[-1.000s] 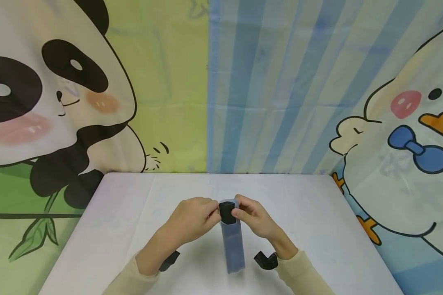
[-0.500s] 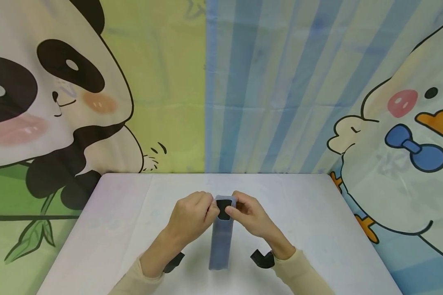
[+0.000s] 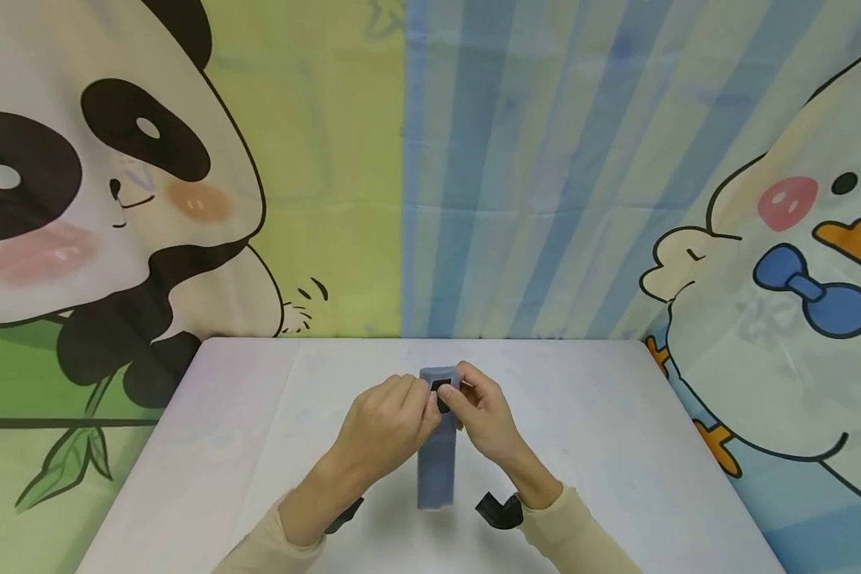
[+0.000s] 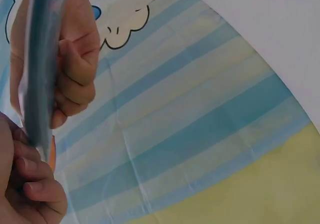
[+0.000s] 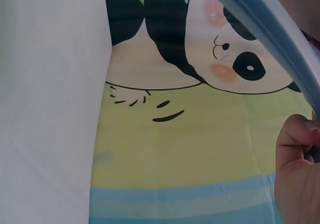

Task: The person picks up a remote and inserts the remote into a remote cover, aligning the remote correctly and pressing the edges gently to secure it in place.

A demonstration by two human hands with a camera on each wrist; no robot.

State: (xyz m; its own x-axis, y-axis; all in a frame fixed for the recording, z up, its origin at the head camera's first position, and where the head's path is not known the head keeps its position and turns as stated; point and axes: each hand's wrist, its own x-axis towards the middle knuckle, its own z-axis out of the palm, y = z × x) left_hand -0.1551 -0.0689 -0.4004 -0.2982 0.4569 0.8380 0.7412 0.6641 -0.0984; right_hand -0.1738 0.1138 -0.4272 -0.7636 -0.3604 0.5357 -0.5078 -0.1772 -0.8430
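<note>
A long, narrow blue-grey sleeve stands lengthwise toward me, with a black area showing near its upper end. My left hand pinches the sleeve's left edge at the top, fingers curled. Opposite it, my right hand grips the right edge, its thumb lying across the black area and hiding part of it. In the left wrist view the sleeve appears edge-on, thin, between the right hand and the left fingers. The right wrist view shows its slim side above the right hand.
Below the hands lies a white tabletop. Black pieces sit at both wrists by the cream sleeve cuffs. A printed backdrop with a panda and a white duck rises behind the table's far edge.
Both hands and the blue-grey sleeve have risen slightly. Less of the black area shows, and more blue-grey lies above it. The right thumb now reaches further over it.
</note>
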